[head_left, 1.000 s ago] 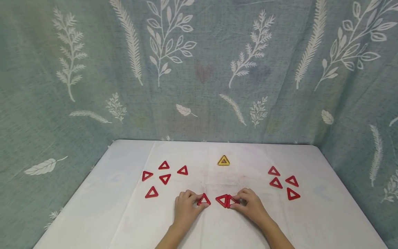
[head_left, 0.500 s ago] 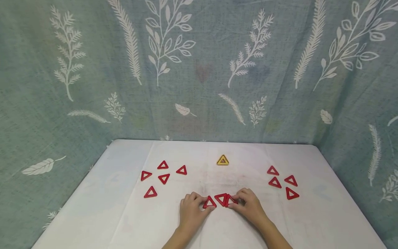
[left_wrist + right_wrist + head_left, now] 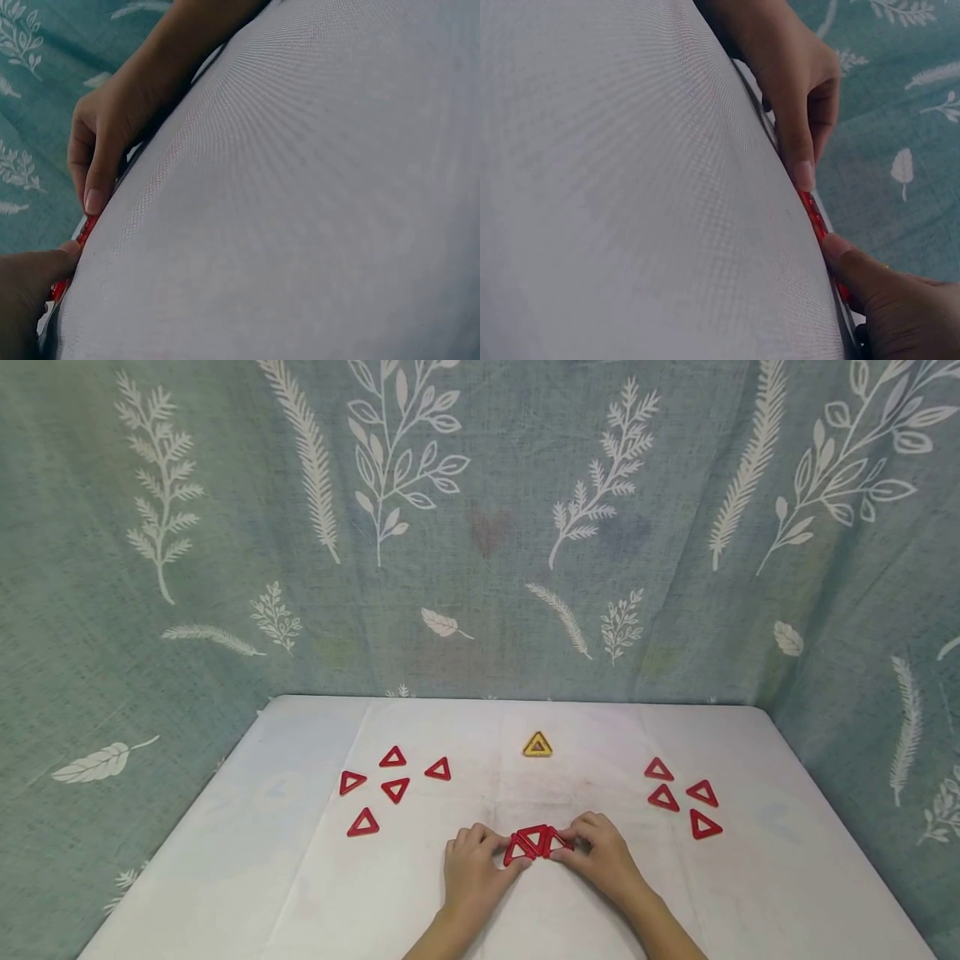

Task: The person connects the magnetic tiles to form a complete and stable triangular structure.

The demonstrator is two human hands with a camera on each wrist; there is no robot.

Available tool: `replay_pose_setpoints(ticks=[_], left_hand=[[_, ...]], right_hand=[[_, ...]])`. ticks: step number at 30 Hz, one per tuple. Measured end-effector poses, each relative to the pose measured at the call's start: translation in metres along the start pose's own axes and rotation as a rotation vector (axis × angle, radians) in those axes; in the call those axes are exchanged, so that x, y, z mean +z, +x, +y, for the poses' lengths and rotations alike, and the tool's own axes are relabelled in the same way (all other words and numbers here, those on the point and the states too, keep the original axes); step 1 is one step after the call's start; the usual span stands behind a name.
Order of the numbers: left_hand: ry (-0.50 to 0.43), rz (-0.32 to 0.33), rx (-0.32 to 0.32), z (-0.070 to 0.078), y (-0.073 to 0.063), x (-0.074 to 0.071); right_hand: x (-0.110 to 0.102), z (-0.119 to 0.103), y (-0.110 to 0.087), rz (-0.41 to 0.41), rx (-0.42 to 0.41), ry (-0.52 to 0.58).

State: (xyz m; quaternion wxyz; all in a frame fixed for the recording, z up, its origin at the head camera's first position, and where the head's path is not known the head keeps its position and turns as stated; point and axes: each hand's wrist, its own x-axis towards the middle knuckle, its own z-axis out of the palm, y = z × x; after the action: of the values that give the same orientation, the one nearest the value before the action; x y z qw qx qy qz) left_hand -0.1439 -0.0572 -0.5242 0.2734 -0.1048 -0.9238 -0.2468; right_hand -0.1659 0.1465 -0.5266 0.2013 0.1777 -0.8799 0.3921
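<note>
Three hollow red triangles lie edge to edge in a short row near the front middle of the table. My left hand (image 3: 476, 872) pinches the left triangle (image 3: 510, 852) between thumb and finger. Between the two held pieces sits the middle triangle (image 3: 532, 831), pointing toward me. On the other end, my right hand (image 3: 602, 853) pinches the right triangle (image 3: 550, 843). Both wrist views show the row edge-on as a thin red strip (image 3: 87, 229), with a thumb at each end. Fingers partly cover the outer triangles.
On the white table (image 3: 315, 902), several loose red triangles (image 3: 363, 832) are spread at the left. Another group of red triangles (image 3: 706, 836) lies at the right. A yellow triangle (image 3: 537, 754) rests toward the back. Patterned green cloth (image 3: 487, 635) hangs behind the table.
My left hand has moved right with its triangle, closing the gap to the middle one; their edges now meet. The right hand keeps its pinch and has barely shifted.
</note>
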Motion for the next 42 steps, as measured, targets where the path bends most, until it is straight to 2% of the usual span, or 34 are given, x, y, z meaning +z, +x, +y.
replay_pose_setpoints(ticks=[9, 19, 25, 31, 35, 38, 42], left_hand=[[-0.004, 0.003, -0.002, -0.001, -0.001, 0.000], [0.009, -0.108, -0.054, -0.006, 0.000, -0.009], [-0.009, -0.133, -0.088, -0.011, 0.004, -0.020], [-0.031, -0.146, -0.173, -0.026, 0.010, -0.034], [-0.051, -0.159, -0.200, -0.040, 0.014, -0.045], [-0.085, -0.151, -0.198, -0.053, 0.017, -0.052], [-0.144, -0.107, -0.190, -0.070, 0.020, -0.063]], right_hand=[[0.000, 0.000, -0.001, 0.008, -0.030, 0.012], [0.001, -0.001, 0.001, -0.038, 0.037, 0.031], [0.000, 0.001, 0.001, -0.047, 0.043, 0.035], [-0.002, 0.000, 0.000, -0.052, 0.037, 0.053], [-0.002, 0.000, 0.000, -0.063, 0.050, 0.062], [-0.002, 0.000, 0.000, -0.073, 0.065, 0.068], [-0.003, 0.000, 0.001, -0.068, 0.064, 0.069]])
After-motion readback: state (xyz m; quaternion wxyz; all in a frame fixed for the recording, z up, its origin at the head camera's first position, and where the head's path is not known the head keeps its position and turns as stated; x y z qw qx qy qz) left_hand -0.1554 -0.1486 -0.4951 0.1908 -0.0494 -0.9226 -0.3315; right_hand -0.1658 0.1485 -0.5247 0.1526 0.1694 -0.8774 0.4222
